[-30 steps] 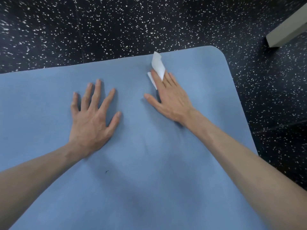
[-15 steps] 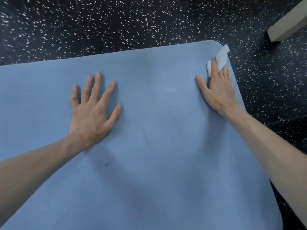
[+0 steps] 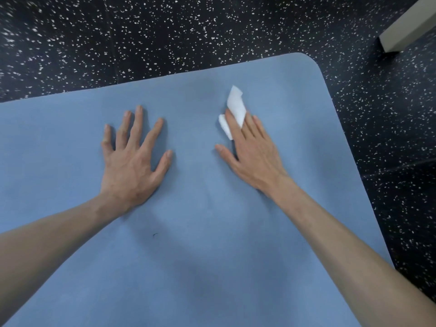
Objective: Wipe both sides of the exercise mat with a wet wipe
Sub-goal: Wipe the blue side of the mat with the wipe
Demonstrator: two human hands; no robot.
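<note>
The left hand is lying palm-down on the blue exercise mat, its fingers spread wide and straight. To its right, the right hand is pressing a white wet wipe against the mat under straight, close-set fingers, thumb out. The mat is lying flat on speckled black floor.

We look down on a dark floor, near black and flecked all over with small white specks. Thin seams cross it: one runs away from us at upper left, another slants across at the right edge. In the top right corner a pale beige block, perhaps a furniture leg or beam, rests on the floor. Light is even and soft.
</note>
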